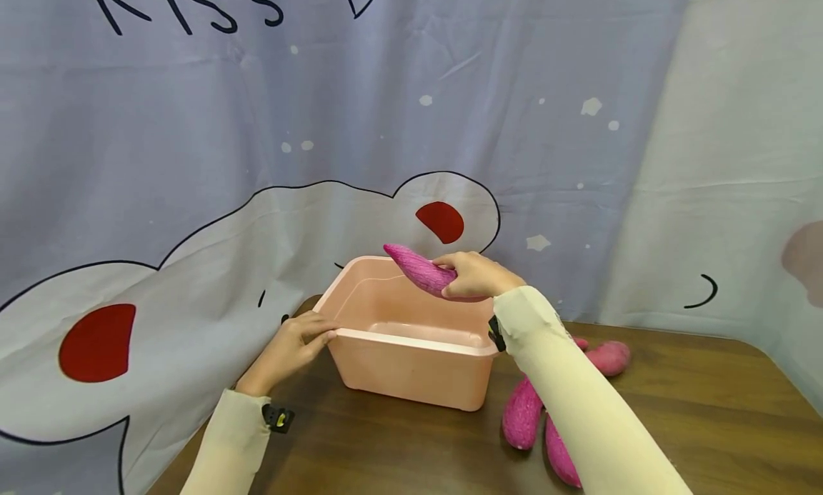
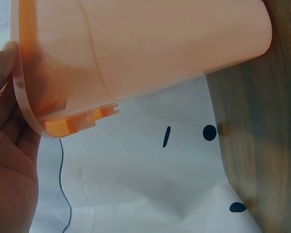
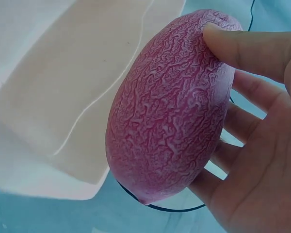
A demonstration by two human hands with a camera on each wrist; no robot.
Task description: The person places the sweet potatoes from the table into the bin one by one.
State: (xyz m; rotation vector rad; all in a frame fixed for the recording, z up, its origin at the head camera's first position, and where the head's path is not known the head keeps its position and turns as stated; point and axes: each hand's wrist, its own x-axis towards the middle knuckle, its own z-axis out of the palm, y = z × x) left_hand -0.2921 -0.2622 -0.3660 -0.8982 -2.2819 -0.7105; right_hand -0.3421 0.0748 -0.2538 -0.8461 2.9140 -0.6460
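A pink-purple sweet potato (image 1: pixel 419 269) with a wrinkled skin is held in my right hand (image 1: pixel 477 275), above the right part of a peach plastic basin (image 1: pixel 411 372). In the right wrist view the thumb lies on the near side of the sweet potato (image 3: pixel 169 107), and the fingers of the right hand (image 3: pixel 262 141) reach behind it. My left hand (image 1: pixel 294 348) grips the basin's rim at its left front corner. The left wrist view has that hand (image 2: pixel 12 145) at the rim, beside the basin's outer wall (image 2: pixel 169 43).
More pink-purple sweet potatoes (image 1: pixel 522 415) lie on the brown wooden table (image 1: pixel 701 409) right of the basin, partly hidden by my right sleeve (image 1: pixel 579 381). A printed curtain (image 1: pixel 360 109) hangs behind the table and along its left side.
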